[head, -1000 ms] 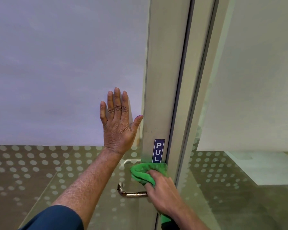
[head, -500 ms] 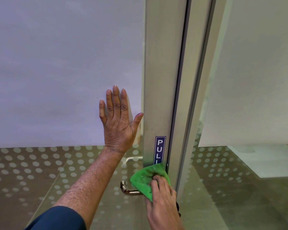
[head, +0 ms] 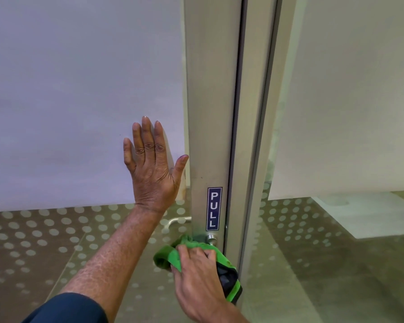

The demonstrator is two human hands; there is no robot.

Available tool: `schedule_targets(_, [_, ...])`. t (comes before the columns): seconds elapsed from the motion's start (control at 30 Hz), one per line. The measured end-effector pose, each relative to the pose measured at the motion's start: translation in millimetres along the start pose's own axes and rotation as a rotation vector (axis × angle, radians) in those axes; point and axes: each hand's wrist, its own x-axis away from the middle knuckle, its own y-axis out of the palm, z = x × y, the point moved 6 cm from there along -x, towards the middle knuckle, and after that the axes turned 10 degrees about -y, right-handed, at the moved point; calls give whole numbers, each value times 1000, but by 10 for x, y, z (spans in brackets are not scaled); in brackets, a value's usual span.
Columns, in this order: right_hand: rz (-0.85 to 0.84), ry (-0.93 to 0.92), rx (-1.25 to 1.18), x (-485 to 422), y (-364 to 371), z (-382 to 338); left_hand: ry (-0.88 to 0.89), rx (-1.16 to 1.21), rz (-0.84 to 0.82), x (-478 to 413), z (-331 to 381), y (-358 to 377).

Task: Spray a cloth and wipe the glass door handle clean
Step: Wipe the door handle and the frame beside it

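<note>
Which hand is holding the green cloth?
The right hand, low down by the door handle, is gripping the green cloth. The left hand holds nothing; it lies flat and open on the glass higher up.

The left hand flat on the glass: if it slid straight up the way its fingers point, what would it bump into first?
Probably nothing. The left hand points up the frosted glass door panel, and that stretch looks bare to the picture's top edge. The grey metal door frame runs alongside its thumb, not across its path.
</note>
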Motion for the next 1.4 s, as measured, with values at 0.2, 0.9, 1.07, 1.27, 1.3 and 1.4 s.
schedule_targets(0.2, [-66, -77, 47, 16, 39, -96, 3, -8, 11, -3, 8, -5])
schedule_targets(0.9, [176, 274, -441, 593, -44, 495, -3, -13, 27, -7, -16, 13])
schedule_targets(1.07, [186, 305, -303, 489, 62, -98, -9, -8, 14, -4, -12, 11])
schedule_targets(1.27, [-58, 295, -363, 13, 204, -550, -2, -4, 20, 4, 2, -8])
schedule_targets(1.3, [-91, 281, -338, -49, 174, -544, -1, -5, 19, 5, 3, -9])
schedule_targets(1.4, [-230, 191, -187, -60, 13, -415, 0, -3, 8, 4, 6, -13])
